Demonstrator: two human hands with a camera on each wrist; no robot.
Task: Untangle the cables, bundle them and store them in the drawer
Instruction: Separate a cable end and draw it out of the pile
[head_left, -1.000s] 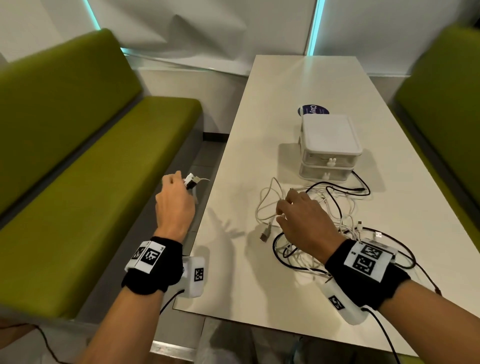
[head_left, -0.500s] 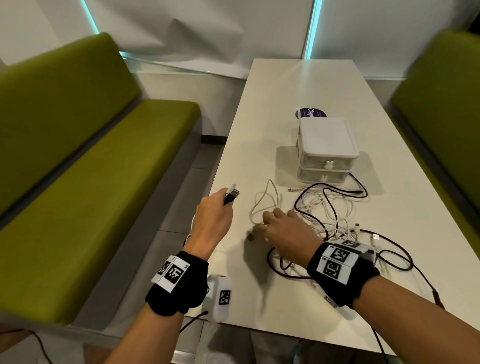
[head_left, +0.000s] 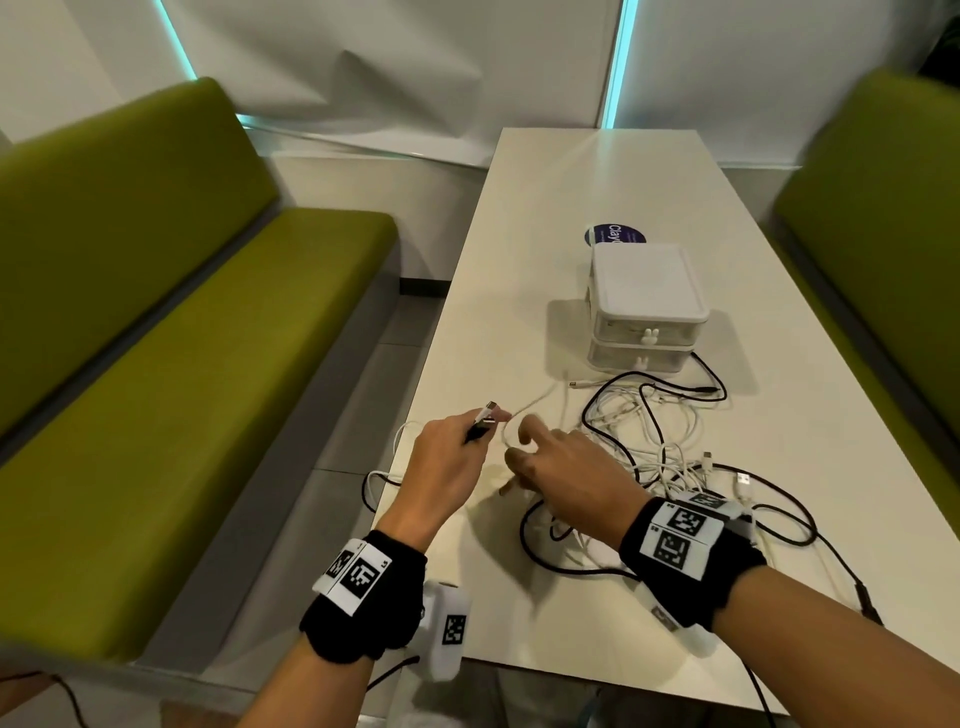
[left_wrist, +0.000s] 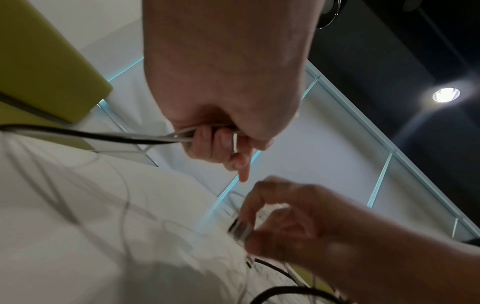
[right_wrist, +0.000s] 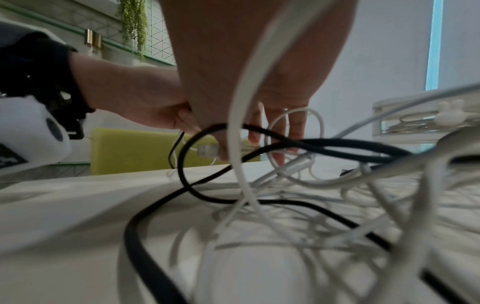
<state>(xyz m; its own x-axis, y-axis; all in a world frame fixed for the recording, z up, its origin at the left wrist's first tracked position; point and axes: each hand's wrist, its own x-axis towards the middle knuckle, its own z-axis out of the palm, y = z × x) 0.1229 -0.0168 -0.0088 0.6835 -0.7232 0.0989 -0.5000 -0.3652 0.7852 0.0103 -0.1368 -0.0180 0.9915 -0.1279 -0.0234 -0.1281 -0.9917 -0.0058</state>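
1. My left hand (head_left: 448, 457) is curled round two cable ends, a black one and a white one, with a USB plug (head_left: 485, 415) sticking up past my thumb; it sits over the table's left edge.
2. From that grip a black and a white strand (head_left: 375, 480) sag off the table edge toward the floor.
3. My right hand (head_left: 563, 475) pinches another plug (right_wrist: 207, 150) between thumb and fingers, low over the near end of the cable tangle (head_left: 654, 441).
4. The tangle of black and white cables lies on the white table (head_left: 545, 208), spread from my right wrist to just in front of the drawer unit (head_left: 647, 312).
5. The unit has two stacked drawers, both closed; a black loop (head_left: 709, 379) curls round its lower right corner.
6. A dark round sticker (head_left: 613, 236) lies just behind the unit.
7. Green benches (head_left: 156, 338) flank the table on both sides.
8. In the right wrist view, a broad white cable (right_wrist: 237, 123) and a black loop cross in front of my fingers, hiding part of the pinch.
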